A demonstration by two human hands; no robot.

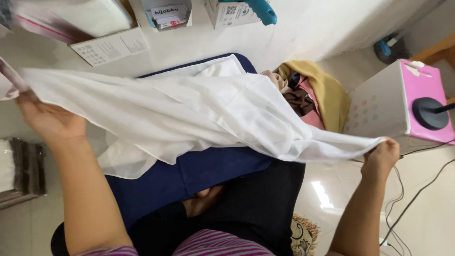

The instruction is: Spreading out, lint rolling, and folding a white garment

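Lap: your striped top point(213, 244) is cut off by the bottom edge, and below the cloth there is a foot point(204, 199) tucked against dark trousers, only partly showing.
Right hand: your right hand point(381, 156) is clenched on the far corner of the white cloth point(204, 114); the fingertips are folded under the fabric, so you can't see them.
Left hand: your left hand point(47, 118) is up at the other end, fingers closed on the cloth's edge, with the tips hidden behind it.
Cloth: it's stretched between both hands, sagging in the middle and draping over the navy pad point(189, 175) beneath it.
Hidden: most of the pad sits under the cloth.
Beside you: a heap of clothes point(313, 95), mustard, pink and brown, half covered by the cloth's edge.
Right side: a white and pink box point(398, 104) with a black round base point(429, 114) on it, cut off by the frame.
Far edge: small boxes point(170, 14) and a printed sheet point(111, 47), blurry and cropped.
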